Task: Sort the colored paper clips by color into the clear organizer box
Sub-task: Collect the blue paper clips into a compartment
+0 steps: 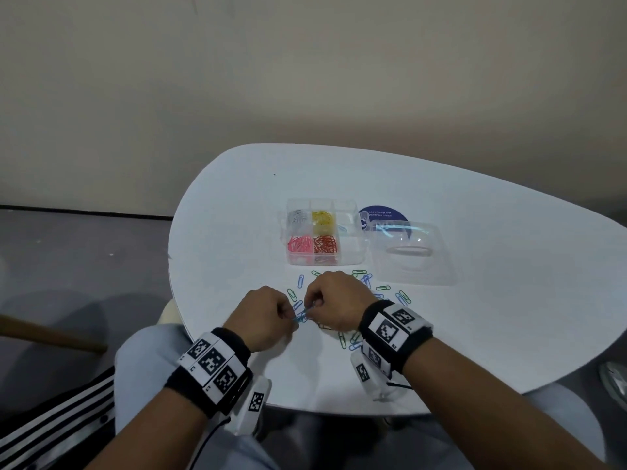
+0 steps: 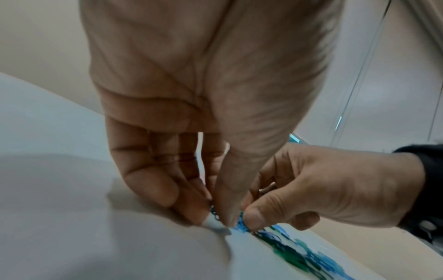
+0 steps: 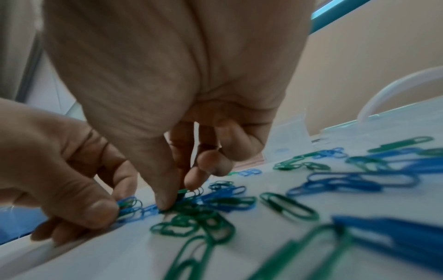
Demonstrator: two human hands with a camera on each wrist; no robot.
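Observation:
The clear organizer box (image 1: 351, 247) stands at mid table; it holds silver, yellow, pink and red clips in separate compartments. Loose blue and green paper clips (image 1: 402, 296) (image 3: 287, 206) lie scattered in front of it. My left hand (image 1: 291, 315) (image 2: 215, 216) pinches a small bunch of blue paper clips (image 2: 214, 213) (image 3: 128, 205) just above the table. My right hand (image 1: 314, 305) (image 3: 177, 193) meets it from the right, thumb and forefinger pinched on a blue clip (image 2: 241, 223) at the edge of the pile. The rest of what the fingers hold is hidden.
The box's clear lid (image 1: 410, 252) lies to the right of the box, partly over a round blue sticker (image 1: 383, 213). The white table's (image 1: 509, 317) curved near edge is close under my wrists. Floor and a striped trouser leg (image 1: 61, 422) show at the left.

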